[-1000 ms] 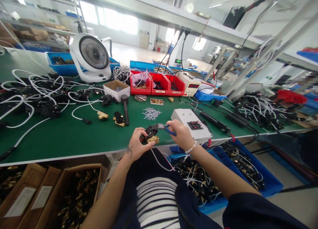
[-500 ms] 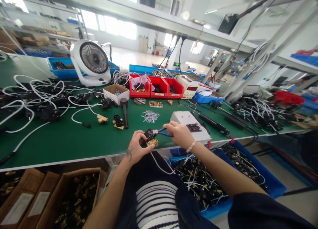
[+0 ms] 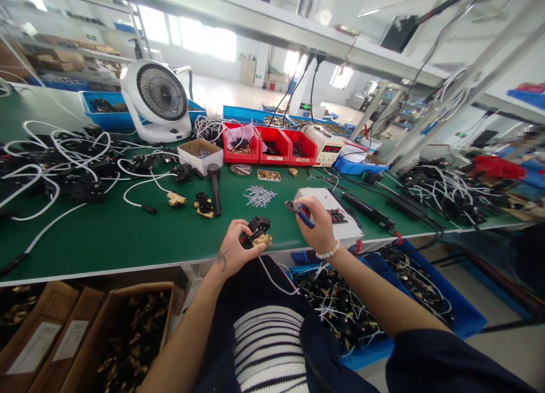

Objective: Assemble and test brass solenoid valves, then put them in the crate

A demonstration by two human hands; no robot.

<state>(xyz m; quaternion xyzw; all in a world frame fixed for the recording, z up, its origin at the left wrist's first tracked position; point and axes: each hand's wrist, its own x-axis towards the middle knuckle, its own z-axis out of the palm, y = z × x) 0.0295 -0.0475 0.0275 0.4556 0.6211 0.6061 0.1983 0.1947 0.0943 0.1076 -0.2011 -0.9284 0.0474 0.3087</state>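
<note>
My left hand point(image 3: 235, 246) is closed around a black housing point(image 3: 258, 226) with a brass valve body point(image 3: 263, 241) at its lower end, near the front edge of the green bench. A white cable point(image 3: 275, 280) hangs from this assembly toward my lap. In my right hand point(image 3: 317, 225) is a pair of blue-handled pliers point(image 3: 305, 216), their jaws pointing up and left, apart from the assembly. Just beyond the hands lies a pile of small metal pins point(image 3: 260, 196). A grey box with black sockets point(image 3: 317, 200) stands beside my right hand.
Red bins point(image 3: 272, 146), a white carton point(image 3: 200, 154) and a white fan point(image 3: 159, 100) line the back. Black units with white cables point(image 3: 80, 166) cover the left side. A black rod-like tool point(image 3: 216, 191) stands left of the pins. Below the edge is a blue crate point(image 3: 370, 353).
The pliers have come off the black housing; my right hand has drawn them to the right and turned them. My left hand keeps its hold at nearly the same spot.
</note>
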